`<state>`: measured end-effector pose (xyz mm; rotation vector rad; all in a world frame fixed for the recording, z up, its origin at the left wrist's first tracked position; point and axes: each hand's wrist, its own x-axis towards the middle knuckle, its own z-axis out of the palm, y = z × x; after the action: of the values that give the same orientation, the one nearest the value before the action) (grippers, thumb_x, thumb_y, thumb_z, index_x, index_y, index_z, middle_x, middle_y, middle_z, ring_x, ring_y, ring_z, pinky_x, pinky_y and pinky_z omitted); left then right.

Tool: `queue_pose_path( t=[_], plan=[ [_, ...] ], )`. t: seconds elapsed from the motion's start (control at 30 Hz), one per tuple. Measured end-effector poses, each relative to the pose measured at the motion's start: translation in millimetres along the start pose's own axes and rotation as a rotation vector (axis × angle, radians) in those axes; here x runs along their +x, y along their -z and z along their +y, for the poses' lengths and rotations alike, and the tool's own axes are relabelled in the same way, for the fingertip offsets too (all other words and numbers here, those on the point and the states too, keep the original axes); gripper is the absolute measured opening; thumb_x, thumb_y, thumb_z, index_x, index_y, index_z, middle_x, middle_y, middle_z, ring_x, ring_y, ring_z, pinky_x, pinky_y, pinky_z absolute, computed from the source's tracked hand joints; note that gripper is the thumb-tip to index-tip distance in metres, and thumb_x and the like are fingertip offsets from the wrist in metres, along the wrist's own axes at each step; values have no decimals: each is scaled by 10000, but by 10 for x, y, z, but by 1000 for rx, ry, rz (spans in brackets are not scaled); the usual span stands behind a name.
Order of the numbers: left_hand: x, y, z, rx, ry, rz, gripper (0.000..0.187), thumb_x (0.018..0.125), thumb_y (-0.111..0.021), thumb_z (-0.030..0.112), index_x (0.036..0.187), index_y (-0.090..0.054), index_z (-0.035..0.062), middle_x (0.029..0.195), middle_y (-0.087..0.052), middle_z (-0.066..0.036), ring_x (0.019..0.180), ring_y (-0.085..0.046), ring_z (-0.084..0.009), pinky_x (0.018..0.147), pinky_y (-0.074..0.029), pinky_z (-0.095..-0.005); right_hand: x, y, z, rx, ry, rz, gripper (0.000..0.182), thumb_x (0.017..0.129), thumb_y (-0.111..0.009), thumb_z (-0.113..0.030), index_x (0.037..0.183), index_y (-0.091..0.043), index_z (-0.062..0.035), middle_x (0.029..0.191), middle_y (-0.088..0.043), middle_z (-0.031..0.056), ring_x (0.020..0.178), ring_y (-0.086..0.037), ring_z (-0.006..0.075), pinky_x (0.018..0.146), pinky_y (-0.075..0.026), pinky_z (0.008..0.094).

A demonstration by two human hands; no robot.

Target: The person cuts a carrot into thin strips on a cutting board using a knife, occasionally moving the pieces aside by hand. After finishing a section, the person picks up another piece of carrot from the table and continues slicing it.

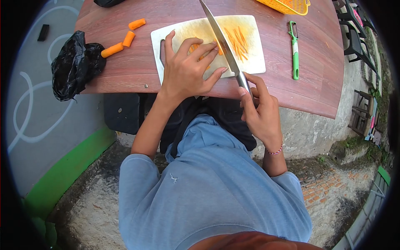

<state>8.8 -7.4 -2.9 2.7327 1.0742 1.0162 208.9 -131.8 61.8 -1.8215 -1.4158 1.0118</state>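
My right hand (262,112) is wrapped around the metal handle of a kitchen knife (227,48). Its long blade points away from me across a white cutting board (256,43). On the board, my left hand (189,66) presses bent fingertips on a piece of carrot (220,49) just left of the blade, and the hand partly hides it. More cut carrot (193,48) shows between the left fingers. To the right of the blade lies a loose pile of thin carrot sticks (237,43). Yellow-orange stains mark the board's surface.
Three peeled carrot pieces (112,50) lie left of the board, beside a crumpled black plastic bag (77,66) at the table's edge. A green-handled peeler (295,54) rests to the right. At the far edge is a yellow basket (287,6) on the wooden table (308,89).
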Motion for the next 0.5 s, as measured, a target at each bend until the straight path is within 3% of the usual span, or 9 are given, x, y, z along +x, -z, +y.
queue_pose_path(
  t=[0.5],
  plan=[
    [-2,-5,-1,11,-7,-6,449,884,-819,474,1127,-859,98,1214,-791,7,1159,-665,-250,1204,-256,-690,-165,-6,-125,-44,-19,-22,332,1087,-654,-178,1378,-601,-28,755,-681,211,674,-714,414,611,-513,459]
  ],
)
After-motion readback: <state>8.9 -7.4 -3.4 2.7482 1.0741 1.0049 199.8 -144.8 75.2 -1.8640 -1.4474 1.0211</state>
